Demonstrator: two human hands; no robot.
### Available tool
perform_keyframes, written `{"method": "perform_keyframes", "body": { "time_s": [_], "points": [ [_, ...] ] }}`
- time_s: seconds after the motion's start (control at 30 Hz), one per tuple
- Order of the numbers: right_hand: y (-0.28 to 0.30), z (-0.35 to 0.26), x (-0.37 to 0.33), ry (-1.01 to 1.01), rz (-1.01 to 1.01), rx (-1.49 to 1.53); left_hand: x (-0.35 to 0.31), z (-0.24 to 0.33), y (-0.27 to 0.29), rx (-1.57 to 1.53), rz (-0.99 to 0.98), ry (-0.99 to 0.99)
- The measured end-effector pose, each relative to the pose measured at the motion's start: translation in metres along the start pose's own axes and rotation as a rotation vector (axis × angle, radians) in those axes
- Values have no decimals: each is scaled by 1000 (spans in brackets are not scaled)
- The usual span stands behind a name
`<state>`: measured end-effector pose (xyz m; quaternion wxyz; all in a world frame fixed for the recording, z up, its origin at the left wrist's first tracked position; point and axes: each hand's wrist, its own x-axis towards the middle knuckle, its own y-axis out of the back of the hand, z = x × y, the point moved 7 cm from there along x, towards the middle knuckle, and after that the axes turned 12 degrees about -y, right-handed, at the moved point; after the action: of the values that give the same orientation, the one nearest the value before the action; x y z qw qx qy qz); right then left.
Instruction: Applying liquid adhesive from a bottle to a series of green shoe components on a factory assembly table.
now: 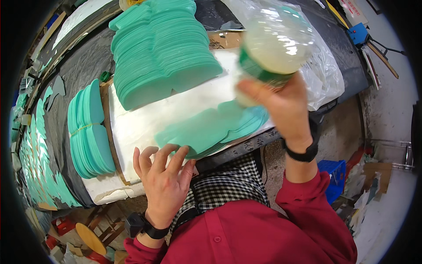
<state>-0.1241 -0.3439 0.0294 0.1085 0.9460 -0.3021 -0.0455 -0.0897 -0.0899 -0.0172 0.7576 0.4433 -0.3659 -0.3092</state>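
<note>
A dark worktop (83, 50) is stretching across a cluttered room, its covering wrinkling, with a flat white board (132, 130) lying on it. At the centre, thin, smooth, translucent green sheets (200, 130) with wavy outlines are lying overlapped near the table's edge. My left hand (165, 180), toward seven o'clock, is spreading its bent fingers, the tips resting at the sheets' near edge. My right hand (285, 103) is wrapping around a rounded, shiny, see-through bottle (277, 48) at one o'clock, green-banded and blurring above the sheets' far end; I cannot tell whether the two are touching. At eleven, a tall stack (165, 53) of matching notched pieces is filling the board's far side; at nine, a smaller bundle (90, 132) is being held by a thin band. A crinkled clear plastic bag (327, 72) is crowding two o'clock, partly hidden by the bottle. A blue crate (332, 176) is sitting below at four, and loose green pieces (39, 158) are littering nine.
</note>
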Motion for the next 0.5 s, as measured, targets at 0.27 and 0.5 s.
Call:
{"method": "perform_keyframes", "body": {
  "time_s": [0.27,0.5],
  "points": [
    [78,3,-19,150,310,131,-2,-5,-3,-52,30,-29],
    [25,8,-45,98,186,98,-10,-13,-3,-107,34,-14]
  ]
}}
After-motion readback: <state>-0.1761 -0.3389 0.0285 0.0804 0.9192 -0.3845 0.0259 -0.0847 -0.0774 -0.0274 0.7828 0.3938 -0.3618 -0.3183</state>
